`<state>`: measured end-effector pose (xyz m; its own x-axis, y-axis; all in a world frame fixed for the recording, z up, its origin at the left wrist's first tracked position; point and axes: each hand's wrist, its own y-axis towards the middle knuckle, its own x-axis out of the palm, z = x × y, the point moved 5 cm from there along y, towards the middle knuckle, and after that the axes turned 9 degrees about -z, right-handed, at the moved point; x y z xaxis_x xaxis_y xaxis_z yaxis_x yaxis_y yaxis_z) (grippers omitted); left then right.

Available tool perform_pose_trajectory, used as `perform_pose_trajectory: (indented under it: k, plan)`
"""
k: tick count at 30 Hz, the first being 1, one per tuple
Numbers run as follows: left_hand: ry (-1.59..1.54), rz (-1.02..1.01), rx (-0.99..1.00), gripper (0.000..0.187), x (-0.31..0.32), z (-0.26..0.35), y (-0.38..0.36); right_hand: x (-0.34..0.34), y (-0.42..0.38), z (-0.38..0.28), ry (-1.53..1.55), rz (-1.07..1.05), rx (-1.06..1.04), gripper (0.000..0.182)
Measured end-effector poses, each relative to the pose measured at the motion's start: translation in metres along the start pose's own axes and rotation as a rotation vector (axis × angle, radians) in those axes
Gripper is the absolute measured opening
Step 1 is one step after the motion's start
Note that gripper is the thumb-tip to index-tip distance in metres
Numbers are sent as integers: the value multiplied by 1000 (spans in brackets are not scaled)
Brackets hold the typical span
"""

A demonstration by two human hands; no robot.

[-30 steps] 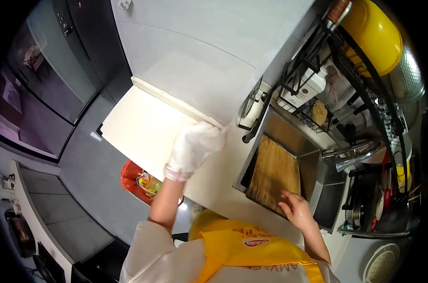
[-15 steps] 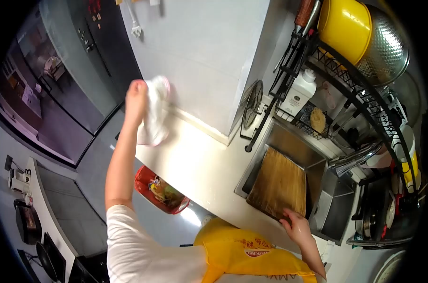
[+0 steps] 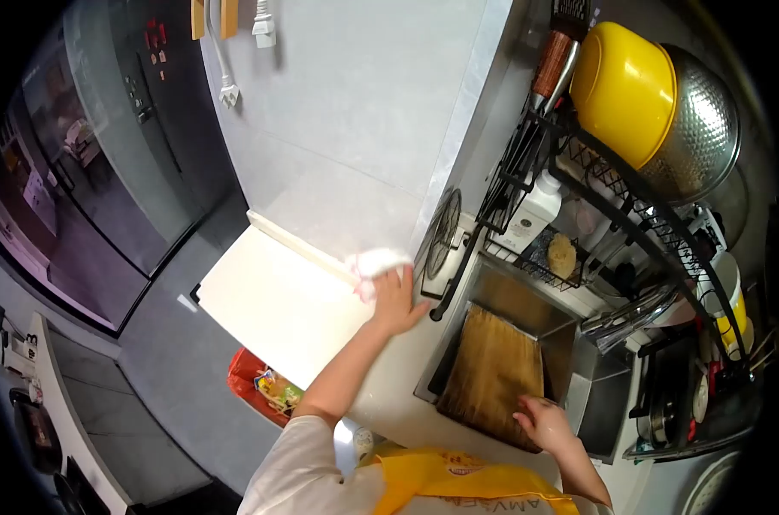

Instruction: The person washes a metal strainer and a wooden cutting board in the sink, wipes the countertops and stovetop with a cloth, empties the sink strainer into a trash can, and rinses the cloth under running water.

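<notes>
My left hand (image 3: 395, 305) is on the pale countertop by the wall, its fingers on a white cloth (image 3: 379, 264) with pinkish edges; the thumb sticks out to the right. The cloth lies bunched ahead of the hand, partly blurred. My right hand (image 3: 545, 423) is at the near right corner of a wooden cutting board (image 3: 488, 365), fingers curled over its edge. The board rests tilted in the steel sink (image 3: 565, 330).
A black dish rack (image 3: 638, 184) holds a yellow bowl (image 3: 621, 94), a metal colander (image 3: 698, 120) and utensils. A white bottle (image 3: 531, 215), a sponge (image 3: 562, 256) and the faucet (image 3: 630, 318) border the sink. Below the counter's edge stands a red bin (image 3: 243, 378) with scraps.
My left hand has come down from the raised position at the left with the cloth, onto the counter near the wall corner. My right hand stays by the board. The view has shifted.
</notes>
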<state>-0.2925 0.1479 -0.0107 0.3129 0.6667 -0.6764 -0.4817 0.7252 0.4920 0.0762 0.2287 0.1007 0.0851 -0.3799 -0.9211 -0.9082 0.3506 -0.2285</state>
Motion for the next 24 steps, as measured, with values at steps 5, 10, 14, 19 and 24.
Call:
perform_pose_trajectory:
  k: [5, 10, 14, 19, 24]
  plan:
    - [325, -3, 324, 71, -78, 10, 49, -6, 12, -13, 105, 18, 9, 36]
    - [326, 513, 550, 69, -211, 121, 154, 27, 18, -10, 21, -126, 3, 37]
    - [190, 696, 378, 74, -161, 100, 137, 16, 28, -21, 77, -105, 48, 37]
    - [128, -93, -32, 76, -27, -9, 29, 9, 16, -22, 24, -76, 75, 37]
    - [-226, 555, -495, 68, -116, -143, 56, 23, 6, -24, 69, -87, 110, 37]
